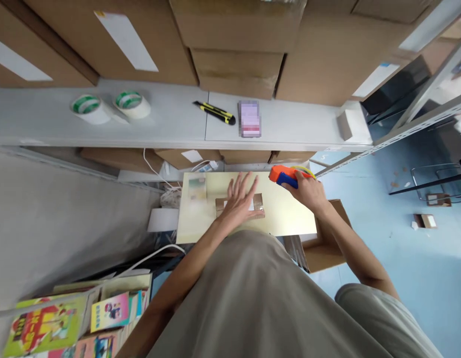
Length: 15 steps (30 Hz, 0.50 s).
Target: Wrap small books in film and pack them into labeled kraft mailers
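Note:
On the pale yellow table lies a small brown cardboard box, with a white patch, perhaps a label, partly showing on top. My left hand rests over this box with its fingers spread, hiding much of it. Off to the box's right, my right hand is closed around an orange-and-blue tape dispenser. A yellow curved part of the dispenser shows above my knuckles. Its orange end points left, apart from the box. At the table's back left lies a clear, flat packet.
The grey shelf ahead carries two tape rolls, a yellow-and-black utility knife, a blurred-out item and large cartons. An open carton stands right of the table. Books fill the lower left.

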Each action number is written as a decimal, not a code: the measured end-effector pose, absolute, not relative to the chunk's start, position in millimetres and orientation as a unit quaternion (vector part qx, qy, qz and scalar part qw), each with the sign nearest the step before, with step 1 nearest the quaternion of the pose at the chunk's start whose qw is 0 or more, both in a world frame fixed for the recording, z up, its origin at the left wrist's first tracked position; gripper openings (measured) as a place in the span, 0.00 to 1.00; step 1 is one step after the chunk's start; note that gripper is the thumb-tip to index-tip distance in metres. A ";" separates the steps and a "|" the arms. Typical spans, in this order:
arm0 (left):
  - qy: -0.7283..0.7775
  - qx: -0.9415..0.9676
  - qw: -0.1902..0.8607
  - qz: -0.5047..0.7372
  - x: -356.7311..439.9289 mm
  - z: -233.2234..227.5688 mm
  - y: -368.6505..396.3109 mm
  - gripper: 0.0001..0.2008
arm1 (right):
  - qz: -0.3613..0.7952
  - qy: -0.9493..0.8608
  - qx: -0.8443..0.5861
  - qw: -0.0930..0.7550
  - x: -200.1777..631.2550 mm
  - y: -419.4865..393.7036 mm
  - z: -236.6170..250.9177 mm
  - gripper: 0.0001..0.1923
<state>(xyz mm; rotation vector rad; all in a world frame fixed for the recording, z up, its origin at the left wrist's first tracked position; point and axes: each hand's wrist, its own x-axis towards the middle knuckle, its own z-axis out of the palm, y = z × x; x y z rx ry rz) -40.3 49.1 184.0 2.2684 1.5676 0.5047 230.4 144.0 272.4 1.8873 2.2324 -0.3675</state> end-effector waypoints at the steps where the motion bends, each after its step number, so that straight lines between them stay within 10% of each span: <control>1: 0.525 0.812 0.151 0.206 -26.9 198.4 64.5 0.67 | -0.106 0.756 0.644 0.056 227.4 151.4 283.4 0.36; 7: 0.479 0.822 0.094 0.293 33.8 245.2 168.2 0.52 | 0.005 0.787 0.605 -0.125 205.0 227.7 314.3 0.27; 15: 0.505 0.805 0.143 0.275 35.8 234.2 220.7 0.47 | 0.054 0.793 0.601 -0.090 182.2 307.2 287.5 0.31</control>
